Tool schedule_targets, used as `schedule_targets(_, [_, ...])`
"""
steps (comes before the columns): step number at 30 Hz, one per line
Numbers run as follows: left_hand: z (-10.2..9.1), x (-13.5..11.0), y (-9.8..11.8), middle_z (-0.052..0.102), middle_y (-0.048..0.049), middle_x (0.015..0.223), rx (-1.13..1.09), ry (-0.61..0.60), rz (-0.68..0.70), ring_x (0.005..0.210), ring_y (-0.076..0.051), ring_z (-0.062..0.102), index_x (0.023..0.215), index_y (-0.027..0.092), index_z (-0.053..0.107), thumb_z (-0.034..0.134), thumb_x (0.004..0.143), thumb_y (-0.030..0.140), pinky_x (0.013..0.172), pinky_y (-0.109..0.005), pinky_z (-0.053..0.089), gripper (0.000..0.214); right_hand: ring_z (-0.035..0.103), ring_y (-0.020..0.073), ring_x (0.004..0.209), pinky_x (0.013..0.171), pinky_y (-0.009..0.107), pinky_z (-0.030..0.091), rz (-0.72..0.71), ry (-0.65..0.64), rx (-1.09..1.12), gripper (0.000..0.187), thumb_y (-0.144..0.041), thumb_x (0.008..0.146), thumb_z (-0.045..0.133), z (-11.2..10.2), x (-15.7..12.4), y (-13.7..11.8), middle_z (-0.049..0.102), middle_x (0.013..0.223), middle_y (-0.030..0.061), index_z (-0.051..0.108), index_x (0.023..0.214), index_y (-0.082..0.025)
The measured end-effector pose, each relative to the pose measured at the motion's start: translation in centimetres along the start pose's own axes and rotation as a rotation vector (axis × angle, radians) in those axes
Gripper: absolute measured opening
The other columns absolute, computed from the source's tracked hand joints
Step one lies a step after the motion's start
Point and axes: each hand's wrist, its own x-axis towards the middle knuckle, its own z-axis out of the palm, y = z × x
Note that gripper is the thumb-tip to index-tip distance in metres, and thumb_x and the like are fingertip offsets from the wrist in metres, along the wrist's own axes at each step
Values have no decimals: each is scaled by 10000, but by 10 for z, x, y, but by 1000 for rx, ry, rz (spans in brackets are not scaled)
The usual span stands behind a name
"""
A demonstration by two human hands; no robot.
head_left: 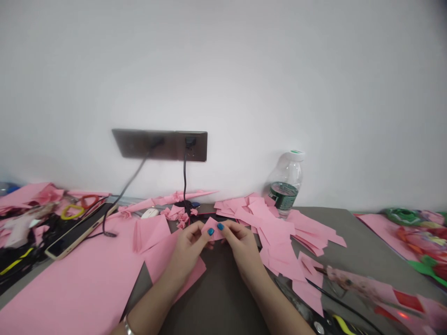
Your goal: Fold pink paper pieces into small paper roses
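A plain white wall (244,70) rises beyond a grey table (220,302) crowded with paper. In the middle, the left hand (190,242) and right hand (240,243) pinch a small pink paper piece (215,228) between them, thumbs on its near face; the fingers behind are partly hidden. Uneven pressure or a tug from either thumb could crease it askew or tear it. Just right of the grip, overlapping pink slips (279,235) could slide if the right forearm swings outward. Farther right and nearer the body lies a pink-covered tool (370,288), apparently a glue gun, its red light lit; if hot, its tip might burn skin or mark nearby slips. Beyond the slips, a knocked bottle (286,186) could topple onto them.
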Motion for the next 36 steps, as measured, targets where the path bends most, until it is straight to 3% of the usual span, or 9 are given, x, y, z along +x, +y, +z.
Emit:
schedule_targets(7, [-2, 0, 1, 474, 27, 601, 142, -42, 14, 584, -135, 457, 664, 179, 604, 609, 818, 525, 528, -226, 397, 379, 553, 174, 631, 610, 289, 428, -57, -11, -49, 218, -367, 743, 712, -2, 0, 0, 656, 637, 26, 723, 625, -184])
schedule_targets(11, [-3, 0, 1, 451, 33, 570, 184, 26, 75, 569, -132, 407, 586, 184, 558, 618, 810, 516, 524, -227, 329, 405, 527, 167, 603, 564, 281, 393, -84, -68, -122, 243, -389, 807, 651, -1, -2, -1, 620, 628, 20, 737, 693, -192])
schedule_targets(16, [-8, 2, -6, 463, 40, 541, 158, 152, 60, 538, -132, 412, 652, 183, 621, 612, 816, 516, 507, -226, 308, 371, 500, 149, 610, 556, 263, 376, -164, 112, -117, 164, -364, 827, 636, 2, -6, -4, 571, 682, -4, 621, 780, -207])
schedule_targets(19, [-13, 4, -14, 507, 36, 565, 129, 193, 58, 524, -126, 448, 666, 176, 631, 615, 823, 507, 499, -226, 336, 366, 442, 126, 555, 524, 250, 341, -223, 62, -192, 192, -297, 812, 635, 4, -9, -6, 483, 611, -34, 532, 676, -208])
schedule_targets(24, [-14, 7, -18, 521, 36, 560, 125, 194, 81, 539, -123, 474, 648, 169, 631, 629, 824, 474, 518, -220, 377, 353, 509, 138, 581, 545, 252, 385, -195, -92, -258, 63, -219, 762, 627, 9, -10, -5, 560, 663, -12, 574, 734, -198])
schedule_targets(31, [-12, 7, -16, 627, 9, 589, 130, 155, 33, 564, -141, 571, 736, 158, 721, 695, 773, 414, 570, -234, 452, 259, 544, 158, 607, 557, 262, 415, -204, 27, -287, 34, -230, 802, 579, 6, -7, 2, 604, 709, 11, 583, 787, -200])
schedule_targets(36, [-8, 4, -11, 747, -46, 781, 11, 60, -20, 736, -196, 674, 939, 161, 759, 721, 751, 390, 753, -305, 547, 299, 500, 140, 593, 556, 250, 396, -300, 100, -348, 44, -200, 791, 604, 4, -5, 2, 580, 706, 0, 581, 754, -198])
